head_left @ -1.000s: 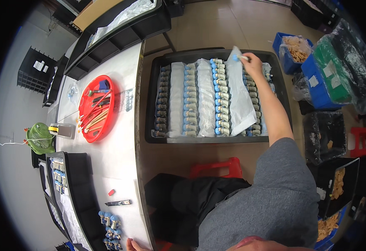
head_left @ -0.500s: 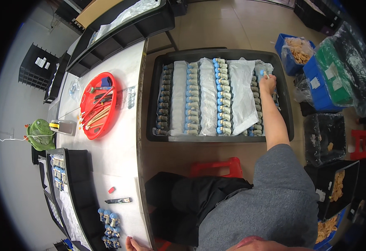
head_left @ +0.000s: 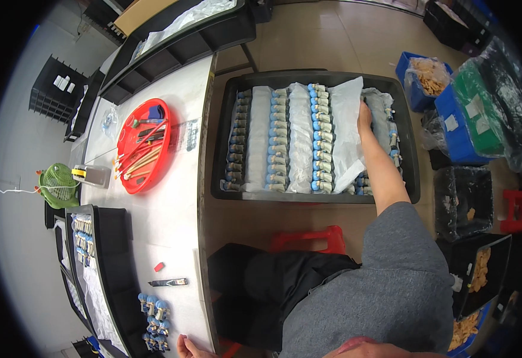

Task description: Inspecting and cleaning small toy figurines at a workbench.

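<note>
My right hand (head_left: pixel 365 122) reaches into the large black tray (head_left: pixel 308 197), gripping the right edge of a white sheet (head_left: pixel 347 119). Its fingertips are partly hidden by the sheet, which stands raised at its far corner. Left of it runs a row of small blue-headed figurines (head_left: pixel 321 131), with another figurine row (head_left: pixel 277 140) beyond a white strip. A darker row (head_left: pixel 234 143) lies at the tray's left side. My left hand (head_left: pixel 190 347) shows only in part at the lower edge, resting by the table edge with fingers apart and nothing visible in them.
On the white table (head_left: pixel 177 238) are a group of figurines (head_left: pixel 155 322), a black cutter knife (head_left: pixel 168 282) and a red oval tray (head_left: pixel 166 155) of brushes and tools. Blue bins (head_left: pixel 451 125) stand right of the black tray. A red stool (head_left: pixel 332 240) is in front.
My right hand has moved left from a figurine at the tray's far right to the white sheet's edge. The sheet's far corner has risen. My left hand stays near the table edge.
</note>
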Demonstrator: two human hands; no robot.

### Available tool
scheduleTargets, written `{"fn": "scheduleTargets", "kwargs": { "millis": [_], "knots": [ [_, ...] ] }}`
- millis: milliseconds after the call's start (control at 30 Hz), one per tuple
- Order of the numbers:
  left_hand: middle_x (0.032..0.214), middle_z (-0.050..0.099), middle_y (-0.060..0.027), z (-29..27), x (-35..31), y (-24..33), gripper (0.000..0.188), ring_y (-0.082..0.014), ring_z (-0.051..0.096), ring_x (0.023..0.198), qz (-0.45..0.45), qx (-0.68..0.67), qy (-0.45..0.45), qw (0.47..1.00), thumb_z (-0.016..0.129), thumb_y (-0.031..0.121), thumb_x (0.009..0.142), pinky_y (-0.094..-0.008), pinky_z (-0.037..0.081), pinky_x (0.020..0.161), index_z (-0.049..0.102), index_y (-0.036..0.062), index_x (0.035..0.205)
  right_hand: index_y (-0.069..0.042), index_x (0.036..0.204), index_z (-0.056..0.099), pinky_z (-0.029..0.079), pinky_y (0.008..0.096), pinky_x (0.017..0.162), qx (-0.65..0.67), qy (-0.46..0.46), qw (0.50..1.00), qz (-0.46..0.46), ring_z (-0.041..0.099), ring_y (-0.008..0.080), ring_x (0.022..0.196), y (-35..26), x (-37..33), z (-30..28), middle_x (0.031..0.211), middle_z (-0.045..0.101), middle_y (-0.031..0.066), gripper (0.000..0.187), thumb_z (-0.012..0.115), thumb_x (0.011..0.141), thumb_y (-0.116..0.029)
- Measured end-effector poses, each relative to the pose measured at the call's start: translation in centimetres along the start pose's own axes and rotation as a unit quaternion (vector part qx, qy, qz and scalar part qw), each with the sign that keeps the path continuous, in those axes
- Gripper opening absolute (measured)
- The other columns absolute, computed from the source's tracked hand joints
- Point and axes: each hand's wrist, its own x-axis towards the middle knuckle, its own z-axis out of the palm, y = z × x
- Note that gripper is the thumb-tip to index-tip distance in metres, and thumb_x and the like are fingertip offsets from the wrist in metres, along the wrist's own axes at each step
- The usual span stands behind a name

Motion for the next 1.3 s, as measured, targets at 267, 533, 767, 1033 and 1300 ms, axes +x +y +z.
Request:
{"fn": "scheduleTargets", "kwargs": {
  "millis": [267,533,767,1033,1300],
  "knots": [
    [0.095,0.062,-0.0114,-1.1,1.3,-3.0,0.017,-0.0175,0.057,0.086,0.001,-0.012,-0.028,1.0,0.058,-0.001,0.082,-0.0269,0.047,0.078,0.061,-0.0051,0.099,-0.008,0.115,0.056,0.045,0.0375,0.083,0.223,-0.13,0.951,0.17,0.057,0.0298,0.1,10.9,3.8,6.9,0.11,0.059,0.0164,0.041,0.043,0.088,-0.035],
    [0.095,0.062,-0.0091,-1.5,1.0,-4.0,0.016,-0.0137,0.058,0.087,-0.016,-0.059,-0.038,0.997,0.057,0.001,0.085,-0.022,0.045,0.079,0.06,-0.0039,0.1,-0.005,0.112,0.057,0.048,0.036,0.079,0.068,-0.152,0.981,0.099,0.058,0.0276,0.094,9.4,1.5,3.7,0.107,0.061,0.0141,0.04,0.051,0.083,-0.032],
    [0.095,0.063,-0.0114,-0.2,0.1,-2.2,0.018,-0.0171,0.059,0.086,-0.055,-0.005,0.015,0.998,0.056,-0.005,0.079,-0.0275,0.046,0.082,0.062,-0.0039,0.096,-0.003,0.102,0.064,0.049,0.0374,0.077,-0.067,-0.022,0.997,0.009,0.062,0.0291,0.085,9.7,6.8,-1.5,0.097,0.065,0.0145,0.033,0.056,0.078,-0.024],
    [0.094,0.063,-0.0077,0.0,-0.1,-0.4,0.014,-0.0121,0.058,0.087,-0.03,-0.088,0.005,0.996,0.053,-0.008,0.082,-0.0226,0.046,0.078,0.063,-0.0027,0.091,0.006,0.108,0.054,0.049,0.0323,0.072,0.33,0.135,0.925,-0.129,0.06,0.0243,0.085,-16.6,0.3,-6.4,0.099,0.062,0.0158,0.039,0.068,0.074,-0.005],
    [0.091,0.064,-0.0082,-0.6,-0.1,0.4,0.017,-0.0126,0.06,0.084,-0.01,-0.058,-0.026,0.998,0.054,-0.006,0.078,-0.0236,0.047,0.076,0.065,-0.0007,0.09,-0.001,0.11,0.054,0.047,0.0277,0.079,0.462,-0.503,0.632,-0.367,0.056,0.0152,0.092,-40.7,-33.2,-9.9,0.106,0.058,0.0098,0.028,0.055,0.082,0.005]
  ]
}}
